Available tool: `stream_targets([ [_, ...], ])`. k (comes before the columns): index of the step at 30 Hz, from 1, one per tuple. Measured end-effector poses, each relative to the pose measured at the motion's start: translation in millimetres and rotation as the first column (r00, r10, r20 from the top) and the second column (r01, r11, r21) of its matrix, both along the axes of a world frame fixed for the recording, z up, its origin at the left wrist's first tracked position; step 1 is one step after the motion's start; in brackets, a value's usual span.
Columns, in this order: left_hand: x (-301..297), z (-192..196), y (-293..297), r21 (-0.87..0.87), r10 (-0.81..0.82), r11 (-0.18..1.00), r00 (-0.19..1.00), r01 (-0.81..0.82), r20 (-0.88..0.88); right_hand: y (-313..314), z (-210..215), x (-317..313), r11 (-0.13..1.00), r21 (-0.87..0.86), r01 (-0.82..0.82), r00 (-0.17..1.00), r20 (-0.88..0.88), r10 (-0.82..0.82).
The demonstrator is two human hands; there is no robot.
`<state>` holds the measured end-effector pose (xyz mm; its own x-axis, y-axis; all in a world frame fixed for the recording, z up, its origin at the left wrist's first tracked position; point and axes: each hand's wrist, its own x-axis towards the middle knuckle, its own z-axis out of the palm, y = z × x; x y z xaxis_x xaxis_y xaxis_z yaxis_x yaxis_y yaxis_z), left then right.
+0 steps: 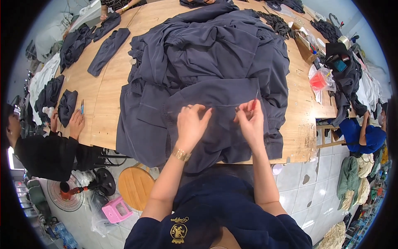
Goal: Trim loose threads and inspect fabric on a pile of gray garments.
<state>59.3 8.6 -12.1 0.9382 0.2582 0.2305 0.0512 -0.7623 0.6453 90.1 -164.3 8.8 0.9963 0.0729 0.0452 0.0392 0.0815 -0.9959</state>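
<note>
A dark grey-blue garment (224, 93) lies spread before me on top of a large heap of the same cloth. My left hand (191, 126), with a gold bracelet at the wrist, rests over its surface with thumb and forefinger apart and nothing visible in it. To the right, my right hand (251, 124) is closed around a small red-handled pointed tool (254, 103), its thin tip pointing away from me. The thumb and fingertips of that hand also come close together over the cloth. Whether a thread is between them is too small to tell.
The heap lies on a wooden table (302, 124). At left, a person in black (45, 153) handles a dark piece beside blue snips (82, 107). A bag with red liquid (318, 81) stands at right. Below are a round stool (136, 187) and a fan (65, 193).
</note>
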Motion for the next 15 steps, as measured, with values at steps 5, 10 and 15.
stream_targets([
  [5,4.1,-13.0,-0.9,-0.389,-0.097,0.921,0.972,0.007,-0.212,-5.5,-2.0,-12.1,1.000,-0.016,-0.020,1.000,-0.007,0.020],
  [10,-13.0,6.3,8.4,-0.952,-0.243,0.306,0.967,-0.004,-0.082,-8.3,-3.6,-20.9,0.990,-0.119,-0.074,0.996,-0.052,0.068],
  [15,-26.1,16.7,11.3,-0.969,-0.232,0.246,0.972,0.028,-0.031,8.8,5.0,-31.4,0.744,-0.668,0.010,0.953,0.232,0.195],
])
